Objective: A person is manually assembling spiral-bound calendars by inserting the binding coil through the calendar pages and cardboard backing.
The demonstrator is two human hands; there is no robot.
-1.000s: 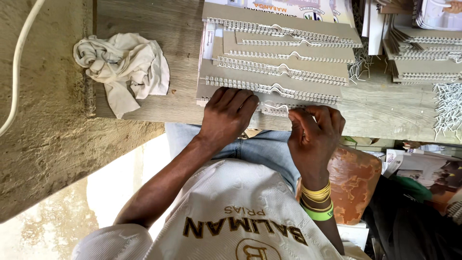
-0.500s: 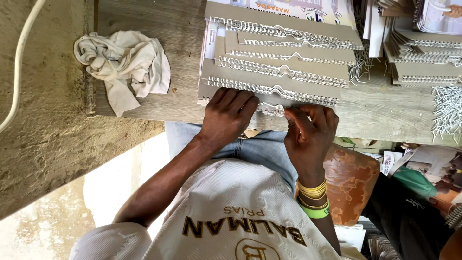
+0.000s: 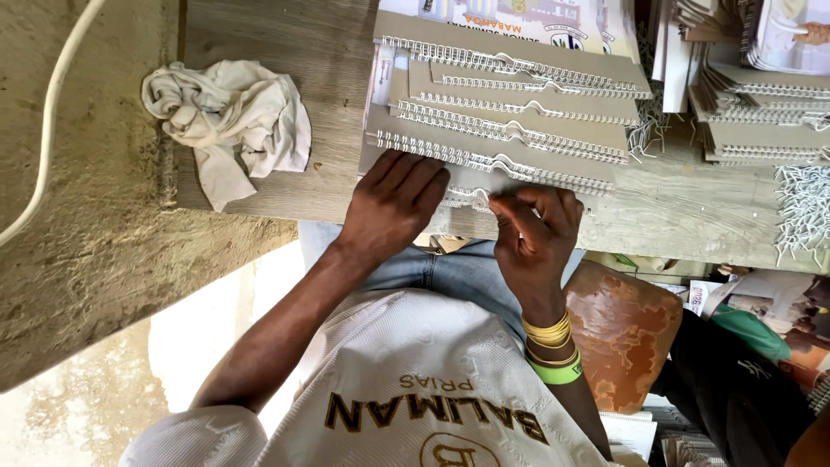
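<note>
My left hand (image 3: 393,203) lies flat on the nearest pad (image 3: 484,177) at centre frame — its wire spine (image 3: 471,201) runs left to right, and my right hand (image 3: 536,229) pinches that wire.

- Illumination: even, diffuse daylight; scene bright overall.
- Overexposure: pale floor patch (image 3: 216,346) near the lower left is washed out.
- Shadows: soft; a dim band lies under the table (image 3: 277,112) edge.
- Focus: centre sharp; lower right corner dark and slightly soft.
- Motion blur: none evident.
</note>
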